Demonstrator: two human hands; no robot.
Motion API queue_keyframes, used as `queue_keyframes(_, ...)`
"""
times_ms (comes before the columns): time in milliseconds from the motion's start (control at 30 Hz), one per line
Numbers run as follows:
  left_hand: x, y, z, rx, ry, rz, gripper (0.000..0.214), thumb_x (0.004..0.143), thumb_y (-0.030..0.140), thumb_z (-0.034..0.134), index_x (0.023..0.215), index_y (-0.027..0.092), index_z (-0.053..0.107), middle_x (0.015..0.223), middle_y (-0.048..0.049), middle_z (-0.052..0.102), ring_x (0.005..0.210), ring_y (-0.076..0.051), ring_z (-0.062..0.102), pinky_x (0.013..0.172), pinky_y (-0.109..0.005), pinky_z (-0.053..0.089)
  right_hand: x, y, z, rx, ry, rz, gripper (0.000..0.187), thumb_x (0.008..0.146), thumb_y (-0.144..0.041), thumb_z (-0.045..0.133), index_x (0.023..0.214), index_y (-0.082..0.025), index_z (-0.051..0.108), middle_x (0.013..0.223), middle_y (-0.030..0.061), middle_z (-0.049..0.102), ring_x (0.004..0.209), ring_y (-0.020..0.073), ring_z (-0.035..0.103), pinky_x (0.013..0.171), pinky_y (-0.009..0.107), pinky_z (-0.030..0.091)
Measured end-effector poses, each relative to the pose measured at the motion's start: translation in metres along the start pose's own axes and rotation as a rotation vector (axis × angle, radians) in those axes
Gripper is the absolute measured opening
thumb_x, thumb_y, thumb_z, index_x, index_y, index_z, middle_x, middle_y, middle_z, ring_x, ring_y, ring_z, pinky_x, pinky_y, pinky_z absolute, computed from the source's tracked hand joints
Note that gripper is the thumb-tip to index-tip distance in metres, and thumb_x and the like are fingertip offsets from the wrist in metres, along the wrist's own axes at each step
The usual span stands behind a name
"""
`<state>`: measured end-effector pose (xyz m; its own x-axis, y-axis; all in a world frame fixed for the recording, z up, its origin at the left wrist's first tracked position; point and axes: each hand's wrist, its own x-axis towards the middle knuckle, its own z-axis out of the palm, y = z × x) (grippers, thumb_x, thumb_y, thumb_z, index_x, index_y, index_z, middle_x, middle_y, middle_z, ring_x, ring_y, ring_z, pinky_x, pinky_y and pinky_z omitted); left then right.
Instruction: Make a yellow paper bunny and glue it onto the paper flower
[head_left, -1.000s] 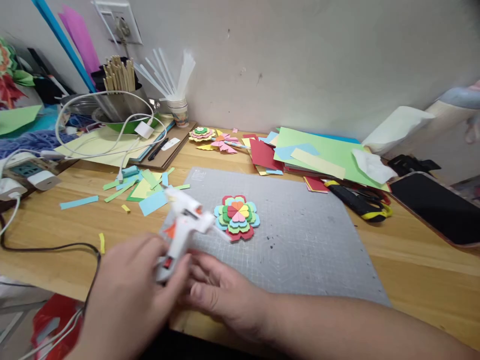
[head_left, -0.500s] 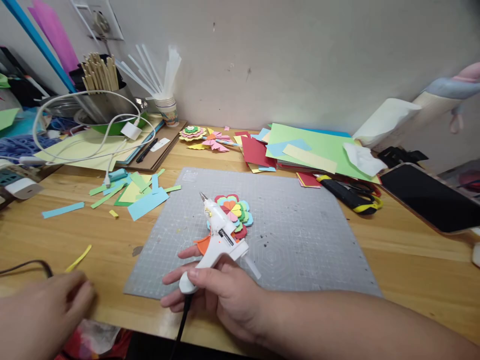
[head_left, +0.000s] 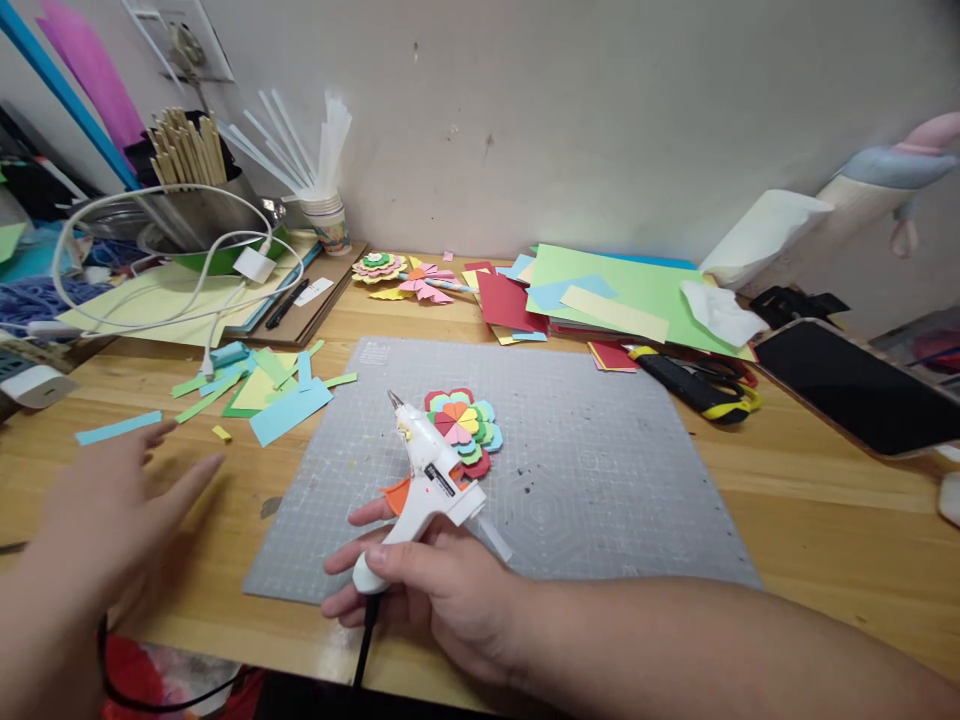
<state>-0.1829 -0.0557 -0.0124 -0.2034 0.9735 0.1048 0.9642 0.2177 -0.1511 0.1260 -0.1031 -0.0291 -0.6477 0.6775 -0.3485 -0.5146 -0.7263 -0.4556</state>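
Scraps (head_left: 274,388) nr L hand (head_left: 112,510); glue gun (head_left: 427,505) partly hides flower (head_left: 469,425).

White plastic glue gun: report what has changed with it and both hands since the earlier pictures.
The bare left hand has let go of the white plastic glue gun, moved left, then forward toward the green, blue and yellow paper scraps; the bare right hand now holds the gun. The layered, multicoloured paper flower stayed on the grey gridded cutting mat.
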Motion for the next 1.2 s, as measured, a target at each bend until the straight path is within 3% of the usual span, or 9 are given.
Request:
queue_keyframes(67, 0.018, 0.031, -0.002, -0.054, 0.040, -0.021, 0.095, 0.081, 0.073, 0.017, 0.143, 0.004, 0.039, 0.135, -0.0252, 0.050, 0.124, -0.041, 0.048, 0.100, -0.049, 0.041, 0.000, 0.000, 0.000, 0.003, 0.001, 0.007, 0.054, 0.061, -0.035, 0.084, 0.104, -0.016, 0.058, 0.088, 0.0051, 0.072, 0.071, 0.0175, 0.071, 0.080, 0.041, 0.049)
queue_keyframes(133, 0.035, 0.054, -0.002, -0.007, 0.020, 0.044, 0.091, 0.081, 0.075, 0.019, 0.148, 0.016, 0.033, 0.151, -0.0188, 0.034, 0.135, -0.041, 0.036, 0.105, -0.053, 0.033, 0.001, -0.001, 0.000, 0.007, 0.005, 0.011, 0.055, 0.061, -0.036, 0.084, 0.105, -0.016, 0.057, 0.088, 0.0050, 0.071, 0.071, 0.0172, 0.071, 0.079, 0.041, 0.049)
queue_keyframes(267, 0.071, 0.073, 0.004, 0.050, -0.071, 0.205, 0.072, 0.089, 0.065, 0.020, 0.151, 0.029, 0.026, 0.161, -0.0052, 0.018, 0.147, -0.032, 0.015, 0.114, -0.057, 0.009, 0.001, -0.001, 0.000, -0.009, 0.005, 0.018, 0.057, 0.059, -0.037, 0.085, 0.104, -0.016, 0.058, 0.087, 0.0047, 0.071, 0.070, 0.0169, 0.071, 0.079, 0.041, 0.049)
queue_keyframes(400, 0.089, 0.073, 0.010, 0.055, -0.137, 0.256, 0.062, 0.094, 0.060, 0.016, 0.151, 0.035, 0.022, 0.162, 0.0009, 0.013, 0.148, -0.028, 0.013, 0.113, -0.059, 0.001, 0.001, -0.001, 0.000, -0.013, 0.010, 0.021, 0.058, 0.059, -0.038, 0.085, 0.105, -0.016, 0.057, 0.088, 0.0052, 0.071, 0.070, 0.0171, 0.070, 0.078, 0.040, 0.049)
queue_keyframes(700, 0.071, 0.045, 0.011, 0.102, -0.222, 0.071, 0.067, 0.094, 0.059, 0.017, 0.152, 0.026, 0.023, 0.159, -0.0122, 0.024, 0.147, -0.031, 0.019, 0.112, -0.061, 0.004, -0.001, -0.004, 0.001, -0.001, 0.014, 0.031, 0.057, 0.060, -0.037, 0.085, 0.104, -0.016, 0.056, 0.088, 0.0052, 0.071, 0.071, 0.0174, 0.070, 0.078, 0.039, 0.048)
queue_keyframes(867, 0.065, 0.035, -0.004, 0.158, -0.210, -0.012, 0.062, 0.090, 0.055, 0.029, 0.134, 0.018, 0.053, 0.147, -0.0163, 0.046, 0.140, -0.035, 0.032, 0.109, -0.065, 0.006, 0.001, -0.003, 0.001, 0.005, 0.016, 0.038, 0.059, 0.058, -0.037, 0.086, 0.104, -0.016, 0.056, 0.086, 0.0042, 0.070, 0.069, 0.0165, 0.070, 0.078, 0.039, 0.049)
queue_keyframes(967, 0.077, 0.039, -0.014, 0.158, -0.179, -0.025, 0.065, 0.088, 0.058, 0.032, 0.113, 0.009, 0.065, 0.133, -0.0245, 0.057, 0.129, -0.040, 0.042, 0.106, -0.068, 0.010, 0.001, -0.003, 0.001, 0.005, 0.021, 0.045, 0.059, 0.059, -0.038, 0.085, 0.104, -0.017, 0.055, 0.086, 0.0039, 0.070, 0.069, 0.0162, 0.070, 0.078, 0.038, 0.048)
queue_keyframes(1100, 0.106, 0.043, -0.014, 0.107, -0.104, 0.034, 0.065, 0.092, 0.052, 0.026, 0.133, 0.007, 0.048, 0.144, -0.0221, 0.045, 0.131, -0.036, 0.038, 0.107, -0.066, 0.010, 0.001, -0.003, 0.000, 0.003, 0.021, 0.048, 0.057, 0.061, -0.037, 0.085, 0.106, -0.017, 0.055, 0.087, 0.0042, 0.070, 0.070, 0.0168, 0.070, 0.078, 0.039, 0.049)
queue_keyframes(1200, 0.123, 0.039, -0.009, 0.084, -0.074, 0.050, 0.062, 0.093, 0.048, 0.025, 0.133, 0.005, 0.046, 0.143, -0.0222, 0.045, 0.131, -0.036, 0.035, 0.105, -0.065, 0.013, 0.002, -0.002, -0.001, 0.012, 0.016, 0.052, 0.058, 0.061, -0.036, 0.085, 0.106, -0.017, 0.055, 0.086, 0.0040, 0.070, 0.071, 0.0170, 0.070, 0.079, 0.039, 0.049)
